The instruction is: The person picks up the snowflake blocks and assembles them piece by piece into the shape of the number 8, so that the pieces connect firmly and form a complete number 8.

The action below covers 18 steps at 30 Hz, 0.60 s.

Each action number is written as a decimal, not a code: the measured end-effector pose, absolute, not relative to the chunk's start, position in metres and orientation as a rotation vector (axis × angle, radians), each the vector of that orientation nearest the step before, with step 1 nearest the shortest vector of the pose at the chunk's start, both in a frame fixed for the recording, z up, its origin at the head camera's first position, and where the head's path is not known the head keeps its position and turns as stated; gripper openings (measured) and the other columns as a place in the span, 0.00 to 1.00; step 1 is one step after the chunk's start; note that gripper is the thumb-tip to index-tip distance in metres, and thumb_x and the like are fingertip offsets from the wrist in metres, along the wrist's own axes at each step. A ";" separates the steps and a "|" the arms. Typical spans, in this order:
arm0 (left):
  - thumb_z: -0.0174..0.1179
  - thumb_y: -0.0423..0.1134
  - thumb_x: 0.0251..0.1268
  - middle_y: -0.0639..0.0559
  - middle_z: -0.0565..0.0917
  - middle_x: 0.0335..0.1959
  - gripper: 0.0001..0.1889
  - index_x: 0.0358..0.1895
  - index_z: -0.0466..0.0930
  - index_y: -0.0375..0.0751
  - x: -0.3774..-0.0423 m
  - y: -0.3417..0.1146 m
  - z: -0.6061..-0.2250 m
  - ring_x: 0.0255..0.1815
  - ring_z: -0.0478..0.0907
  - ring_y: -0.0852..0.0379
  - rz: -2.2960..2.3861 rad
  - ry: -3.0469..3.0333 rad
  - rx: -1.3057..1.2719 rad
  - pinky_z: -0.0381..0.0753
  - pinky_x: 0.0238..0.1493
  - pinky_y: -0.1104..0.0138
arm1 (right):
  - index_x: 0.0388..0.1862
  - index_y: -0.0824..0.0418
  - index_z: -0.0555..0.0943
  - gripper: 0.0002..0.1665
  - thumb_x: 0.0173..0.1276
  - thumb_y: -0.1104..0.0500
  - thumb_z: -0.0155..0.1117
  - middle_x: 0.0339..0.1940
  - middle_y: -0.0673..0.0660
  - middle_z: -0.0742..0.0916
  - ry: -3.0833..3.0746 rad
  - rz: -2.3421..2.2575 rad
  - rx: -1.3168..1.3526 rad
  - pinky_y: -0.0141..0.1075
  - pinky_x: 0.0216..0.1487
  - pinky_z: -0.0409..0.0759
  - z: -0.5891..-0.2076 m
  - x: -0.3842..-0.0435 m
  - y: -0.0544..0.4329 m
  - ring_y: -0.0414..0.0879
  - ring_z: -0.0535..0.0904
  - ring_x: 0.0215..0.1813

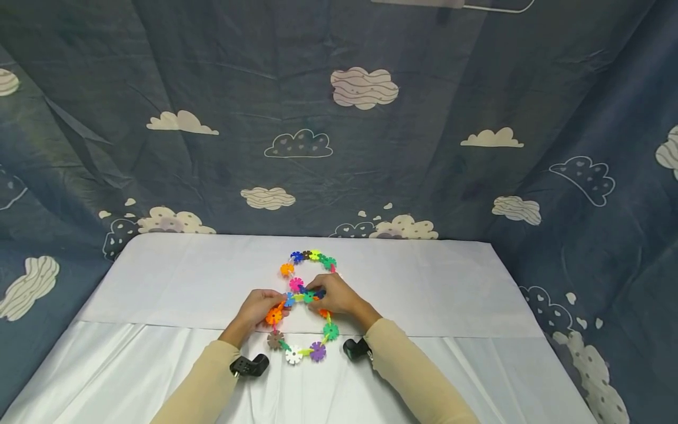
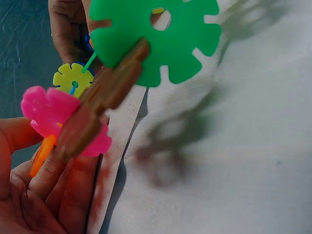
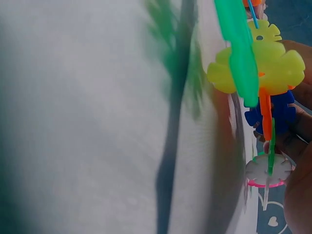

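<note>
A chain of interlocking flower-shaped plastic discs (image 1: 331,331) is laid out in two loops, one above the other like a figure eight. My left hand (image 1: 261,309) grips the left side of the chain where the loops meet, by an orange disc (image 1: 273,316) and a light blue disc (image 1: 288,300). In the left wrist view, its thumb and fingers curl round an orange disc beside a pink disc (image 2: 48,109). From the right, my right hand (image 1: 339,294) pinches the chain at the crossing; the right wrist view shows its fingers at a dark blue disc (image 3: 282,112), partly hidden.
White cloth covers the table (image 1: 424,282). A dark blue curtain with clouds (image 1: 402,176) hangs behind it and along both sides. Black wrist cameras (image 1: 250,365) sit at both cuffs, close to the lower loop.
</note>
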<state>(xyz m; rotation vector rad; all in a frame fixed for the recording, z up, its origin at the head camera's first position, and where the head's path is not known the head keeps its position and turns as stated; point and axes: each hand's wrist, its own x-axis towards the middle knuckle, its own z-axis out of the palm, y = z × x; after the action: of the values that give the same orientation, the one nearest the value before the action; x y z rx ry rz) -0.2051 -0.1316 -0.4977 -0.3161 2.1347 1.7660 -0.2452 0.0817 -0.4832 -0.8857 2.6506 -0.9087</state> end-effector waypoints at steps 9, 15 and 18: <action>0.56 0.36 0.70 0.48 0.86 0.26 0.10 0.39 0.80 0.30 -0.205 -0.132 -0.496 0.20 0.81 0.63 1.788 2.110 -0.319 0.70 0.14 0.76 | 0.47 0.62 0.85 0.20 0.55 0.57 0.76 0.42 0.52 0.87 2.669 -0.860 -0.942 0.36 0.56 0.76 -0.482 -0.246 0.080 0.44 0.80 0.48; 0.56 0.36 0.70 0.48 0.86 0.25 0.10 0.38 0.79 0.29 -0.202 -0.131 -0.495 0.19 0.80 0.63 1.819 2.079 -0.314 0.73 0.13 0.76 | 0.47 0.64 0.85 0.20 0.57 0.57 0.75 0.41 0.54 0.86 2.681 -0.792 -1.005 0.38 0.57 0.75 -0.480 -0.246 0.079 0.45 0.80 0.48; 0.55 0.36 0.71 0.48 0.86 0.24 0.11 0.39 0.79 0.29 -0.200 -0.129 -0.493 0.18 0.80 0.63 1.820 2.079 -0.343 0.74 0.12 0.74 | 0.47 0.65 0.85 0.20 0.57 0.59 0.75 0.41 0.54 0.86 2.682 -0.803 -1.008 0.37 0.56 0.77 -0.479 -0.245 0.078 0.46 0.80 0.47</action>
<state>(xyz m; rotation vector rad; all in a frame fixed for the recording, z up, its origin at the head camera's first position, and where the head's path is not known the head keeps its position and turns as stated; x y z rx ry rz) -0.1999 -0.1293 -0.4934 -0.3434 2.0786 1.8200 -0.2450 0.0780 -0.4790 -1.0077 2.6825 -0.8026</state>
